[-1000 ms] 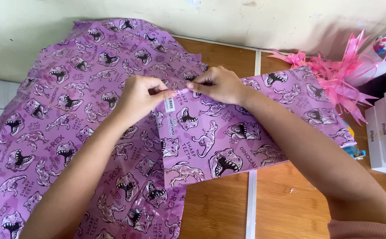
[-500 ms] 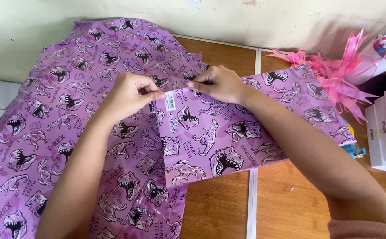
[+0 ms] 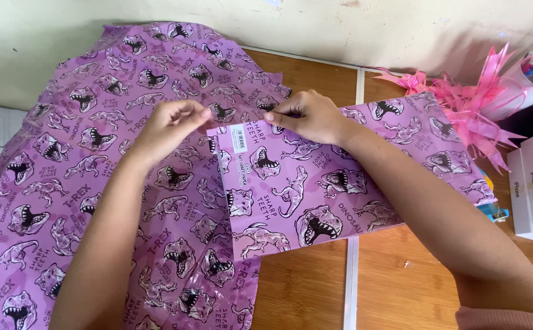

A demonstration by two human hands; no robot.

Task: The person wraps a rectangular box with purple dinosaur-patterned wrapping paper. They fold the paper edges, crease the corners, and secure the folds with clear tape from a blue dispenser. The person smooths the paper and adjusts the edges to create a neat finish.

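Note:
A large sheet of purple wrapping paper (image 3: 95, 159) printed with dinosaurs lies spread over a wooden surface (image 3: 401, 275). Its right part is folded over into a flat flap (image 3: 315, 195) with a small white barcode sticker (image 3: 240, 137) near its top left corner. My left hand (image 3: 168, 125) has its fingertips pinched together at that corner of the flap. My right hand (image 3: 309, 116) pinches the flap's top edge a little to the right and holds it down. A gap of about a hand's width separates the two hands.
A heap of pink ribbon bows (image 3: 462, 104) lies at the back right, next to a white paper roll (image 3: 523, 82). White boxes (image 3: 532, 195) are stacked at the right edge. A small blue object (image 3: 494, 212) peeks out under the flap. A pale wall (image 3: 340, 24) runs behind.
My left hand has slid left along the flap's top edge, away from my right hand, which stays in place. The flap's top left corner now lies flatter and wider.

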